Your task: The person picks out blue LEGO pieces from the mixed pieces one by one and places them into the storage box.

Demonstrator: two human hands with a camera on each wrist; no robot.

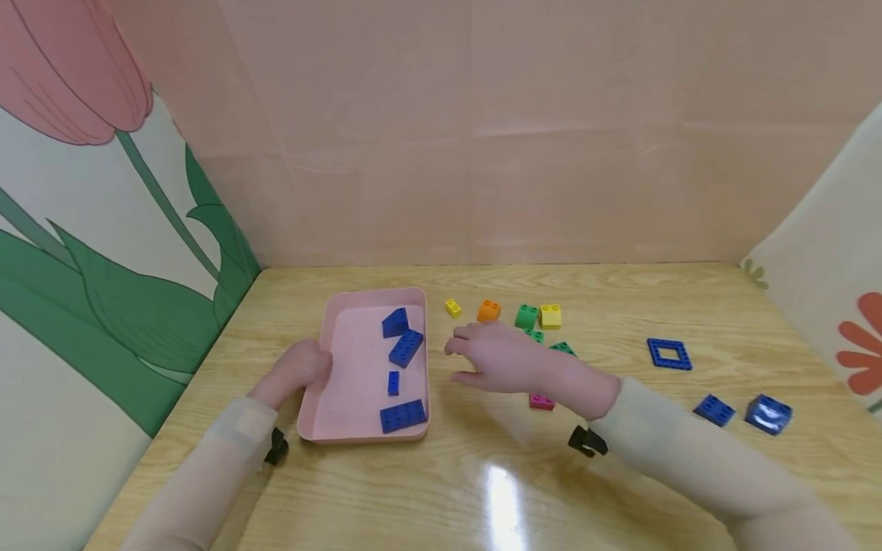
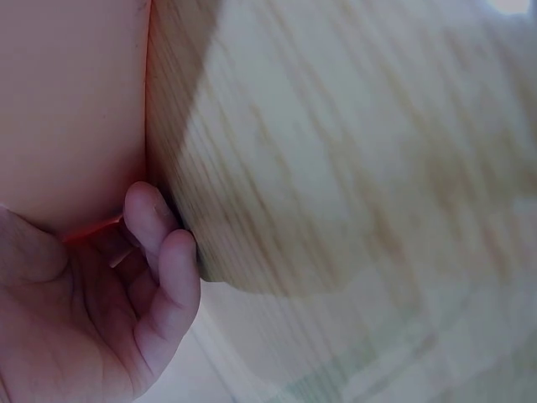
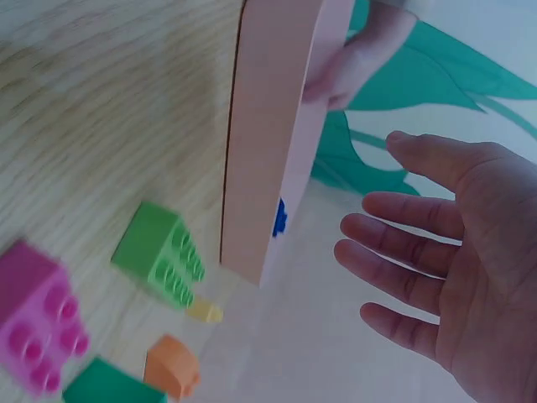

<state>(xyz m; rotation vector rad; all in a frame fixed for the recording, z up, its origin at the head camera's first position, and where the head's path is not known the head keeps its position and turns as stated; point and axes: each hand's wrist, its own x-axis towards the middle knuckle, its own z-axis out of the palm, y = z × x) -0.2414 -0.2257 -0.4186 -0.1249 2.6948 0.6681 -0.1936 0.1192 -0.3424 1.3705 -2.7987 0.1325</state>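
Left of centre in the head view, the left hand [image 1: 298, 369] grasps the left rim of a pink tray [image 1: 351, 375] holding four blue blocks [image 1: 403, 415]. Mid-frame, the right hand [image 1: 506, 358] has its grip released, fingers extended above the bench [image 1: 606, 306], near green, yellow, orange and pink blocks [image 1: 527, 317]. A blue square frame [image 1: 665, 343] lies right.

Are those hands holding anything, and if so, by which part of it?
The left hand grips the pink tray by its left side wall. The right hand holds nothing.
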